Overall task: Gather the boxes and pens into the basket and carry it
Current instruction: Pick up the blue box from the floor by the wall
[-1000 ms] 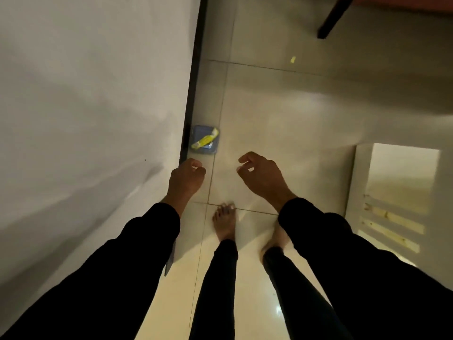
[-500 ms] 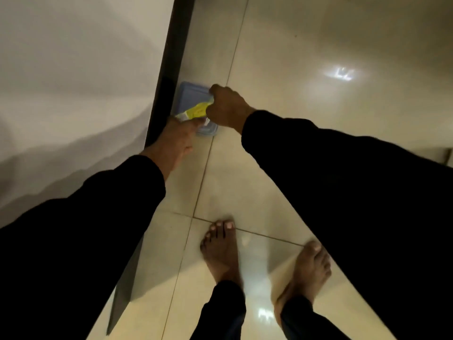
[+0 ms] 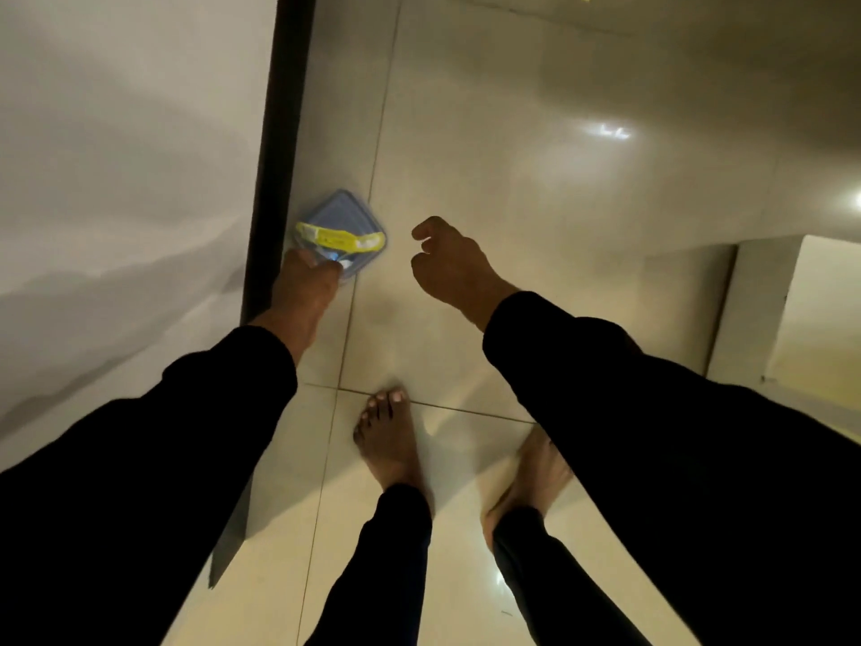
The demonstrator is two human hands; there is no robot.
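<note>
So the left hand point(image 3: 307, 277) has its grip pinched on the near corner of the box point(image 3: 342, 221), which sits just above the floor point(image 3: 512, 179) right by the dark wall edge point(image 3: 279, 156). The right hand point(image 3: 447, 263) was on it half a second ago, now it's off to the side, loosely curled, holding nothing. Box is blue, squarish lid, yellow label band across it.

Blue box point(image 3: 345, 215) with ribbed lid, yellow band point(image 3: 342, 236) across it, pale cream glossy floor point(image 3: 512, 179) tiles — thin dark joints, black sleeves point(image 3: 652, 435), black strip point(image 3: 279, 132) edging white surface point(image 3: 116, 156)
</note>
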